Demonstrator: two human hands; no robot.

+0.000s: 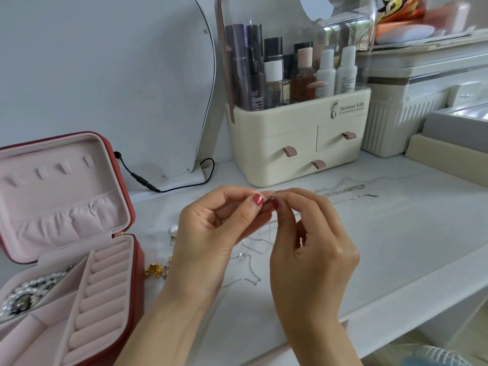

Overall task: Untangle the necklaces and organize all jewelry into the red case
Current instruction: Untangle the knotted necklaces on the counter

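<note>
The red case (137, 262) lies open at the left, pink inside, with a pearl necklace (29, 291) in its front left compartment. My left hand (211, 233) and my right hand (311, 241) are raised over the white table, fingertips pinched together on the clasp (269, 198) of a thin silver necklace. Its chain (253, 270) trails down onto the table below my hands. Another silver chain (348, 196) lies behind my right hand. A gold piece (154, 270) and a pearl earring (173, 230) rest beside the case.
A cream cosmetics organizer (298, 143) with drawers and bottles stands at the back. A mirror (132, 75) with a black cable (169, 186) leans behind the case. White ribbed boxes (396, 128) and a beige tray (449, 159) sit at the right. The table edge (369, 320) runs along the front.
</note>
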